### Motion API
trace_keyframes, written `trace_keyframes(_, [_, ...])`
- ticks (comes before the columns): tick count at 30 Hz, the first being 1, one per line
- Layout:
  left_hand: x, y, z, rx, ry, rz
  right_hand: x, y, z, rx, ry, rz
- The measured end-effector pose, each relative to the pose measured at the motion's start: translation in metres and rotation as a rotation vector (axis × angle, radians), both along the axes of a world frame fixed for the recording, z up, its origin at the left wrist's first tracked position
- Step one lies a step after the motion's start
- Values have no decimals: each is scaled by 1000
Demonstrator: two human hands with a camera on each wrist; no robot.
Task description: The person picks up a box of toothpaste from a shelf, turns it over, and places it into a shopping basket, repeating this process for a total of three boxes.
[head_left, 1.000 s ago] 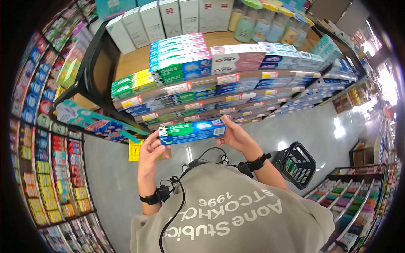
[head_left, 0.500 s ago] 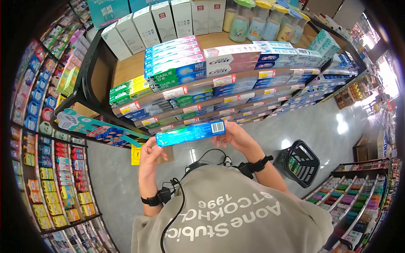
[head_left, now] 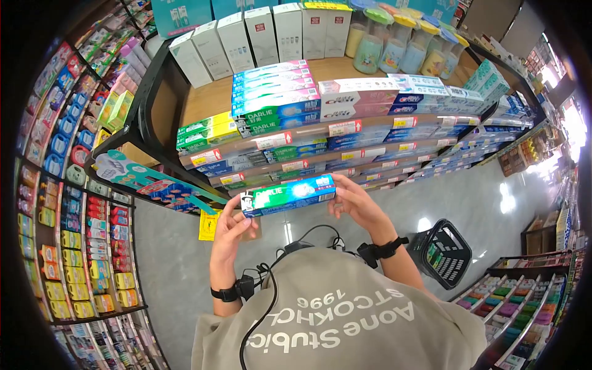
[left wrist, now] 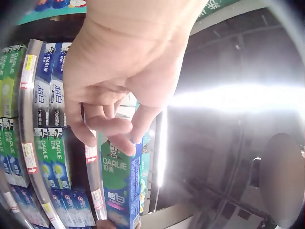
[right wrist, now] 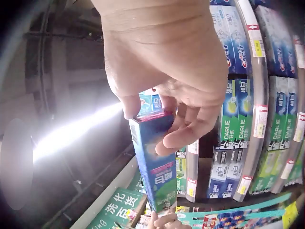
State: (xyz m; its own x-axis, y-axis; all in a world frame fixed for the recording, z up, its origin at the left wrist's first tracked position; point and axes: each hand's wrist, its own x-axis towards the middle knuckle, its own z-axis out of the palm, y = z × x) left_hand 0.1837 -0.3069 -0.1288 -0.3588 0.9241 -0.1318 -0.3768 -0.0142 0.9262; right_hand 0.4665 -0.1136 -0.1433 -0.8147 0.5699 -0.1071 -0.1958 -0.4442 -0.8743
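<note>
A green and blue Darlie toothpaste box (head_left: 290, 196) is held lengthwise between both hands, in front of the shelves. The left hand (head_left: 230, 232) pinches its green end, where the printed figure in a top hat is. At the blue end, the right hand (head_left: 362, 206) grips it with thumb and fingers. From the left wrist the toothpaste box (left wrist: 116, 191) shows its green face and a blue side, thumb and fingertips at its near end. In the right wrist view the toothpaste box (right wrist: 155, 164) slants downward, with the other hand's fingertips (right wrist: 164, 220) at its far end.
Tiered shelves hold stacked Darlie boxes (head_left: 277, 114) and pink Crest boxes (head_left: 357, 98). White cartons (head_left: 259, 34) and lidded jars (head_left: 394, 46) stand on top. A black basket (head_left: 443, 253) is on the floor at right. Goods racks (head_left: 80, 246) line the left.
The toothpaste box has been turned in the hands: half a second ago its blue barcoded side showed, now the green Darlie front does. Both hands stay on its ends.
</note>
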Motion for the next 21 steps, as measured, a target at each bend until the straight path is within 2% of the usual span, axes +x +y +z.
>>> trace_keyframes(1, [-2, -2, 0, 20, 30, -44, -1, 1, 4, 3, 0, -1])
trace_keyframes(7, [-4, 8, 13, 67, 289, -50, -7, 7, 18, 92, -44, -17])
trace_keyframes(10, [-8, 16, 29, 68, 435, -57, -13, 17, 24, 307, -78, -95])
trace_keyframes(12, [-11, 26, 34, 123, 518, -11, -22, 20, 34, 462, -83, -233])
trace_keyframes(13, [-16, 31, 39, 59, 528, -38, -26, 22, 36, 547, -111, -283])
trace_keyframes(14, [-16, 40, 44, 119, 527, 27, -31, 27, 39, 636, -132, -334])
trace_keyframes(15, [-12, 51, 47, 179, 527, 91, -35, 31, 40, 853, -192, -424])
trace_keyframes(16, [-10, 59, 51, 239, 527, 155, -39, 34, 45, 892, -207, -446])
trace_keyframes(18, [-20, 69, 54, 206, 629, 139, -45, 37, 54, 966, -244, -493])
trace_keyframes(21, [-37, 83, 42, 145, 711, 96, -55, 42, 60, 881, -207, -535])
